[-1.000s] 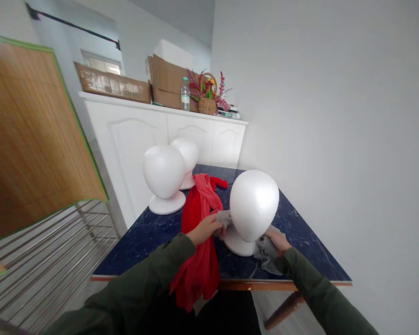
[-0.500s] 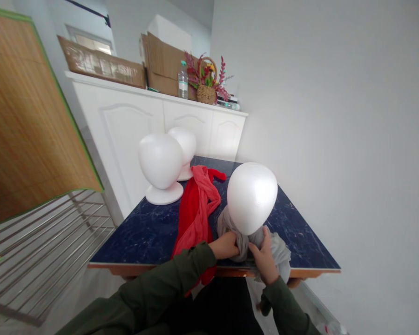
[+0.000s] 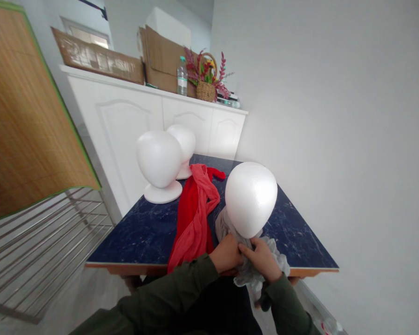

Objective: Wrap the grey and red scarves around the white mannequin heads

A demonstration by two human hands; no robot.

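Observation:
A white foam mannequin head (image 3: 250, 197) stands at the table's near edge, with a grey scarf (image 3: 279, 257) wrapped around its neck and bunched in front. My left hand (image 3: 226, 254) is closed on the scarf left of the neck, its fingertips partly hidden. Close beside it, my right hand (image 3: 263, 260) pinches the scarf just under the head, thumb toward the left hand. Loose grey folds hang over the table edge below and to the right. Left of the head lies a red scarf (image 3: 195, 218), in lighter and brighter red, running toward me.
Two more white mannequin heads, a nearer one (image 3: 159, 159) and a farther one (image 3: 183, 142), stand on the dark blue table (image 3: 136, 237). A white cabinet (image 3: 125, 116) behind carries cardboard boxes, a bottle (image 3: 182, 77) and a flower basket (image 3: 206, 90). A metal rack (image 3: 49, 246) is at left.
Both hands have drawn closer together below the mannequin head. The grey scarf is now gathered between them, with more of it hanging over the table edge.

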